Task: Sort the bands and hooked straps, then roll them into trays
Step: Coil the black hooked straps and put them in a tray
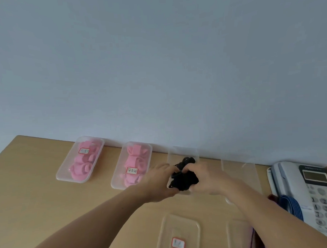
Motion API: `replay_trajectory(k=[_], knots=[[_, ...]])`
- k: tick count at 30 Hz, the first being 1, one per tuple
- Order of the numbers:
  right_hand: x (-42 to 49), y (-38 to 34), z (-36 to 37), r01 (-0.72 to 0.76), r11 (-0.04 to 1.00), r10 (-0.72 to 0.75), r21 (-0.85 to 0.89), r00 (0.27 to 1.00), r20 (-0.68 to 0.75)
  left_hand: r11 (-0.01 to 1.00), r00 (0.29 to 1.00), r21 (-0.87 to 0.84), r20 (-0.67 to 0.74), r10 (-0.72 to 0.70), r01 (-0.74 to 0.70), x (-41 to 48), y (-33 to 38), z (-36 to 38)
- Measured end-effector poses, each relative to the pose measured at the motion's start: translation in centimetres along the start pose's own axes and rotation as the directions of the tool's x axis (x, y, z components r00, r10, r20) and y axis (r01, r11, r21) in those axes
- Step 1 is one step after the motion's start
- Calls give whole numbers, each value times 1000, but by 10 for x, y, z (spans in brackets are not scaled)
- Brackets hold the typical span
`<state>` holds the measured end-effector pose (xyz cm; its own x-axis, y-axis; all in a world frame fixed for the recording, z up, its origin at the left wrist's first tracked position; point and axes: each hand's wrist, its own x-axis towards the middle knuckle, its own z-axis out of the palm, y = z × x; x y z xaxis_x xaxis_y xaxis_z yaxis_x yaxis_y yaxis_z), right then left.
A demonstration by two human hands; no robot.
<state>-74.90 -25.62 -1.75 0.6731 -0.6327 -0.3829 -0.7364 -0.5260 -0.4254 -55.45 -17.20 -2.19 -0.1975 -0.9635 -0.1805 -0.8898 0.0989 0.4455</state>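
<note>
Black strap [183,180] is pinched by both hands [158,183] [207,178] over tray [181,151]; rolling underway, to be set inside next.

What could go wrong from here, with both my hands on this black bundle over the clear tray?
1. The black strap bundle, gripped by your left hand and right hand, has a loose loop poking out at its far side. It may unroll on release and spill over the rim of the clear tray.
2. Your right forearm crosses the neighbouring tray. Pulling back could knock it toward the telephone.
</note>
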Motion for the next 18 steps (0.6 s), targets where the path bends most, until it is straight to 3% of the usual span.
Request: replay_trajectory(k=[5,11,15,18], knots=[[18,5,12,27,1000,-27,-12,999,26,992,1000,129,-1,-9,9,4,-7,12],[14,11,27,164,949,-196,-269,976,-94,976,1000,215,-8,21,-18,5,-9,19],[3,10,31,170,956,-205,-238,970,-129,961,997,271,-27,70,-60,6,-11,18],[-6,6,24,192,946,-264,-262,924,-277,966,993,250,-75,86,-64,6,-11,20]])
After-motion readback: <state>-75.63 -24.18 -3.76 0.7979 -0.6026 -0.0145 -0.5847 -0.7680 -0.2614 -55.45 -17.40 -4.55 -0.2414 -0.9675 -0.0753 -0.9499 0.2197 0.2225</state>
